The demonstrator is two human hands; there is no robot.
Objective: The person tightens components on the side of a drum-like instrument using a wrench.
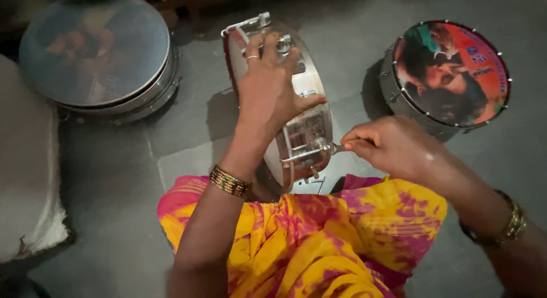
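Here, head view, one line per element.

Drum in hand: a small metal-shelled frame drum stands on edge on the floor, just ahead of the person's lap in yellow-and-pink cloth.

Left hand: the left hand lies spread over the upper rim, fingers curled around the shell beside a tension bolt; it steadies the drum.

Right hand: the right hand is closed in a pinch on a thin metal key or rod that meets a tuning lug low on the shell.

Handling, judged: the shell looks stiff, smooth and fairly light; polished metal may slip, so the rim and lug brackets give the surest hold. The stretched head is probably the fragile part and is best left unpressed.

Edges: protruding bolts and hooks ring the shell and could catch fingers or cloth.

Neighbours: a larger drum with a dull printed head sits well apart at upper left; a small drum with a colourful printed head lies near the right hand.

Open room: bare floor shows between the drums; a pale cushion closes the left side.
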